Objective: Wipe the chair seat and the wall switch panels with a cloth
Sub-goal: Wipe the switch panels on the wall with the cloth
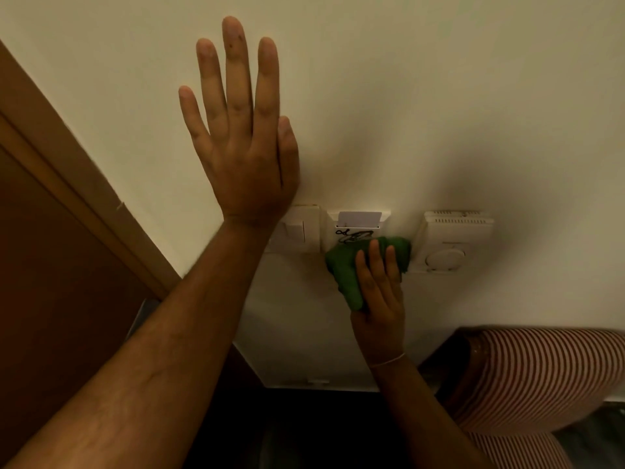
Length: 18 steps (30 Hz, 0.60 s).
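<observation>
- The right hand (378, 292) is gripping a bunched green cloth (351, 265) and pressing it against the lower part of the middle wall panel (358, 228), a holder with a white card (359, 218) standing in its slot.
- An upward stroke is likely to catch that card and knock it out.
- Drifting sideways risks tripping the switch (297, 230) on the left or turning the thermostat dial (444, 257) on the right.
- The left hand (243, 140) is lying open and flat on the cream wall (439, 96), leaning there.
- A wooden door frame (84, 198) is standing left; the striped chair (541, 377) is sitting low at right in dim light.
</observation>
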Tool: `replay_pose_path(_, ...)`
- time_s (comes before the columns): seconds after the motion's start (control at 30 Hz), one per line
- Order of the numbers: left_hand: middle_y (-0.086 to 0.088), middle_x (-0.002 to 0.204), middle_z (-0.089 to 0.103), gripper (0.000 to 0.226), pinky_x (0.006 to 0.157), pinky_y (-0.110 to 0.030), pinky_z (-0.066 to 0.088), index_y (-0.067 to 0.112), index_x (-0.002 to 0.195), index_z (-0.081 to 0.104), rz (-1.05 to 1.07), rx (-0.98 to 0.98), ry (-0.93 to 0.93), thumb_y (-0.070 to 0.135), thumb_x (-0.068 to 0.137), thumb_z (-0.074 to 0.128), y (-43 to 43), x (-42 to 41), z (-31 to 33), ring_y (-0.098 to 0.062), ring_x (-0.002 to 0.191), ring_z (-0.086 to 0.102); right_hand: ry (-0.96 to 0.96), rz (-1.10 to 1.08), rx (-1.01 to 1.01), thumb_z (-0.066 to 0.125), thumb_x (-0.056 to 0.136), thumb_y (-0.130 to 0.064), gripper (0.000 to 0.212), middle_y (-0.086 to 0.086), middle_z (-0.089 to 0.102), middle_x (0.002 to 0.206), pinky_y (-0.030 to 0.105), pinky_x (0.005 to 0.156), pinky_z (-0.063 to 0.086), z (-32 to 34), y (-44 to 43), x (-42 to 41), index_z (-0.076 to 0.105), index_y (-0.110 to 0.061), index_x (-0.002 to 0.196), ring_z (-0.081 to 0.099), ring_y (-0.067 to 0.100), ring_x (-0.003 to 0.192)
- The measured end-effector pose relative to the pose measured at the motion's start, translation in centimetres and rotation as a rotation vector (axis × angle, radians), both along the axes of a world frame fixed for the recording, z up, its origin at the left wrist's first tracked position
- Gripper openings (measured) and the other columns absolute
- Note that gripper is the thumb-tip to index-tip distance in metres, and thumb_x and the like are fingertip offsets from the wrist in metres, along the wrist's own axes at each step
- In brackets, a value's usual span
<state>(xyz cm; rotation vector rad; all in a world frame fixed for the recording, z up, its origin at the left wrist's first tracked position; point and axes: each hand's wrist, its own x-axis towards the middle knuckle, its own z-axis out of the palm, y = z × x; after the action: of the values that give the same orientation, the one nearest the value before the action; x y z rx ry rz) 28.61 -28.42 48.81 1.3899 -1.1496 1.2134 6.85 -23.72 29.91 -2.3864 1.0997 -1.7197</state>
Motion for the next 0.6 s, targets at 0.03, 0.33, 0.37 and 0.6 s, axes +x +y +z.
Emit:
replay_pose_path(0.03,-0.019,0.174,0.033,0.056,0.142,-0.052,0.003,0.015,0.170,0.036,0.003,0.003,-0.002,0.029,0.118,0.027,0.0,0.0,0.0,-0.040,0.165,0.025,0.009,-0.004,0.002,0.080,0.084,0.020,0.089,0.005,0.035,0.169,0.042,0.136,0.019,0.0,0.0,-0.2,0.039,-0.007,0.158,0.021,0.026,0.165)
replay_pose_path(0.33,-0.019,0.174,0.031,0.055,0.142,-0.054,0.005,0.015,0.171,0.034,0.004,0.003,-0.002,0.028,0.118,0.027,-0.1,0.1,-0.2,-0.040,0.165,0.024,-0.088,0.002,-0.092,0.067,0.101,0.004,0.077,-0.004,0.025,0.176,0.049,0.135,0.023,4.0,-0.6,2.0,0.034,-0.022,0.165,0.022,0.030,0.165)
replay_pose_path(0.37,-0.019,0.174,0.031,0.056,0.142,-0.054,0.005,0.015,0.171,0.035,0.004,0.005,0.001,0.029,0.118,0.027,-0.1,0.1,-0.2,-0.040,0.165,0.024,-0.030,-0.046,-0.104,0.063,0.106,-0.001,0.068,-0.007,0.020,0.177,0.046,0.136,0.021,3.3,-0.3,2.1,0.034,-0.022,0.164,0.018,0.025,0.166)
replay_pose_path(0.6,-0.019,0.173,0.033,0.054,0.142,-0.053,0.004,0.014,0.169,0.037,0.020,-0.005,-0.009,0.029,0.118,0.027,-0.2,0.1,-0.3,-0.040,0.164,0.026,0.074,-0.031,-0.087,0.057,0.110,-0.010,0.053,-0.010,0.014,0.178,0.042,0.137,0.020,0.5,-0.4,0.4,0.035,-0.011,0.158,0.013,0.021,0.167)
